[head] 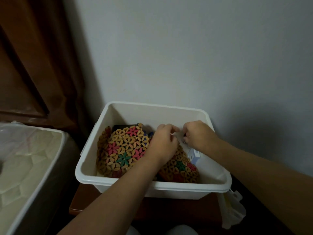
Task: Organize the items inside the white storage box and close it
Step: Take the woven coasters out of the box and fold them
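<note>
An open white storage box [118, 181] sits on a wooden bedside table [88, 200] against the wall. Inside lies a beaded flower-pattern bag [125, 150] toward its left side. Both hands reach in: the left hand [162, 145] rests on the bag with fingers curled, and the right hand [198, 134] is curled near the box's right wall; I cannot tell what either holds.

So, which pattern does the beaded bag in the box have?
Tan flower shapes with some pink and green flowers, on the beaded bag, seen best in the head view.
</note>
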`<state>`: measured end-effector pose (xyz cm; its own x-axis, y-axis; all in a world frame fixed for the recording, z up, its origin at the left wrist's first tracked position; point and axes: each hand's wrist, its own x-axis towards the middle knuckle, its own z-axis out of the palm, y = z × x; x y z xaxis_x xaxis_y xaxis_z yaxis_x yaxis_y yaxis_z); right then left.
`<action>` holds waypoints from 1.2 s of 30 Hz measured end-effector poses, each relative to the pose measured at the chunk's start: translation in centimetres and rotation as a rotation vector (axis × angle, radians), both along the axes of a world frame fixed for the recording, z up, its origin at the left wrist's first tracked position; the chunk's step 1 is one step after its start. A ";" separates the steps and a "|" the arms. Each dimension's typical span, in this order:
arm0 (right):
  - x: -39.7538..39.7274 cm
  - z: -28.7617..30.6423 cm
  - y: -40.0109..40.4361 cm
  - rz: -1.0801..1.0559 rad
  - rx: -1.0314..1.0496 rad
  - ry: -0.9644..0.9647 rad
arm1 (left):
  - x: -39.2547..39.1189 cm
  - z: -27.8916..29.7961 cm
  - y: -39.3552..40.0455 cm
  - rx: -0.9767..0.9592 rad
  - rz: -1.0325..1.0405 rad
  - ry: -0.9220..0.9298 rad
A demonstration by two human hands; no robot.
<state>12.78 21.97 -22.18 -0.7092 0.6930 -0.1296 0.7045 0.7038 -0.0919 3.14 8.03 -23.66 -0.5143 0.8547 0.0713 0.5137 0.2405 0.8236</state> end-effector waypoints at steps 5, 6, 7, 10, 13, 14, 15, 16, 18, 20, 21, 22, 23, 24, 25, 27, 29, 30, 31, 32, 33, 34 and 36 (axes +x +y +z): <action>1.3 -0.6 -4.4 -0.066 -0.488 0.196 | -2.1 2.7 -5.6 0.246 0.168 0.184; 0.8 -0.8 -5.4 -0.106 -0.625 0.272 | -2.7 3.0 -7.2 0.258 0.230 0.250; 0.1 -1.0 -6.5 -0.144 -0.742 0.336 | -3.3 3.1 -8.8 0.235 0.298 0.341; -2.5 -1.6 -9.9 -0.221 -0.921 0.441 | -4.5 2.6 -13.0 -0.049 0.444 0.606; -4.9 -2.3 -12.7 -0.280 -0.919 0.499 | -4.4 1.6 -15.2 -0.169 0.494 0.596; -5.6 -2.4 -13.3 -0.289 -0.890 0.509 | -4.3 1.4 -15.4 -0.148 0.509 0.576; -6.2 -2.4 -13.7 -0.287 -0.847 0.516 | -4.3 1.4 -15.4 -0.126 0.516 0.565; -6.6 -2.4 -14.0 -0.276 -0.799 0.525 | -4.2 1.4 -15.3 -0.106 0.518 0.557; -7.1 -2.5 -14.3 -0.263 -0.738 0.540 | -4.3 1.5 -15.2 -0.077 0.519 0.540; -7.2 -2.5 -14.5 -0.268 -0.733 0.528 | -4.5 1.5 -15.2 -0.059 0.515 0.525; -7.2 -2.5 -14.5 -0.272 -0.744 0.524 | -4.5 1.4 -15.2 -0.045 0.512 0.522; -7.1 -2.5 -14.5 -0.277 -0.759 0.541 | -4.5 1.4 -15.3 -0.024 0.509 0.518; -7.0 -2.4 -14.5 -0.284 -0.771 0.583 | -4.6 1.3 -15.4 0.005 0.509 0.507; -6.9 -2.1 -14.4 -0.296 -0.782 0.647 | -4.7 1.3 -15.5 0.034 0.510 0.476; -6.6 -1.5 -14.2 -0.315 -0.797 0.724 | -4.9 1.4 -15.6 0.064 0.513 0.417; -5.6 0.5 -13.8 -0.346 -0.852 0.869 | -5.1 2.1 -15.7 0.143 0.536 0.197; -3.7 2.9 -13.7 -0.330 -0.904 0.950 | -4.7 3.3 -16.0 0.286 0.543 -0.186; -2.4 4.0 -13.8 -0.302 -0.930 0.965 | -4.1 4.0 -16.2 0.366 0.532 -0.395; -0.9 5.0 -14.1 -0.269 -0.968 0.975 | -3.3 4.7 -16.6 0.431 0.510 -0.573; 0.8 5.6 -14.5 -0.233 -1.025 0.993 | -2.3 5.2 -17.2 0.479 0.477 -0.711; 2.6 5.9 -15.1 -0.198 -1.097 1.020 | -1.1 5.4 -17.9 0.501 0.428 -0.816; 4.4 5.8 -15.8 -0.174 -1.172 1.049 | 0.3 5.4 -18.8 0.491 0.359 -0.905; 8.3 4.6 -17.6 -0.159 -1.301 1.065 | 3.1 4.5 -20.9 0.421 0.183 -1.104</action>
